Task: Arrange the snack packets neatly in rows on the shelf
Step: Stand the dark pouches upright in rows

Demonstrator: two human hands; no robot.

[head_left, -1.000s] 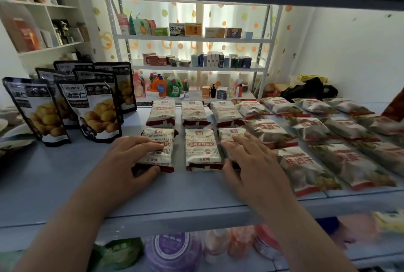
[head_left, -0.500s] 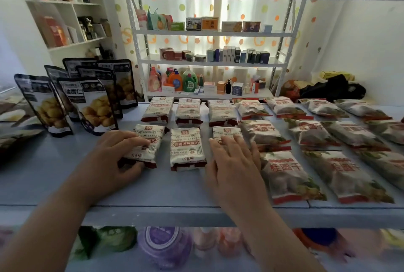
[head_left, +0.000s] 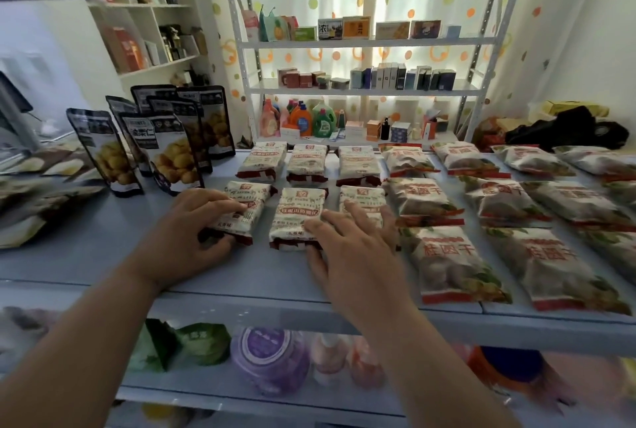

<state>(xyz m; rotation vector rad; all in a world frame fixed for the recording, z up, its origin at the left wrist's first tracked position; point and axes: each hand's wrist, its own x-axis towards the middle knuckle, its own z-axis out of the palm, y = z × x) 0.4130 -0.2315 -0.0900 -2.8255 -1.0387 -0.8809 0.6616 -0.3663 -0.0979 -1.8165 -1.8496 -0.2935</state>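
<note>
Shelf [head_left: 103,255], pale blue, runs across the front; large red-lettered packets [head_left: 457,262] lie in rows over its right half, and dark pouches [head_left: 172,152] stand upright towards the left; between them sit small white snack packets [head_left: 306,161], in two rows of three. Left hand [head_left: 186,231] clasps the left front packet [head_left: 247,207], fingers curled over its top, thumb at its near end; right hand [head_left: 358,255] lies flat and spread, fingers straight, covering much of the right front packet [head_left: 361,199] and touching the middle front packet [head_left: 299,214] along its right edge.
</note>
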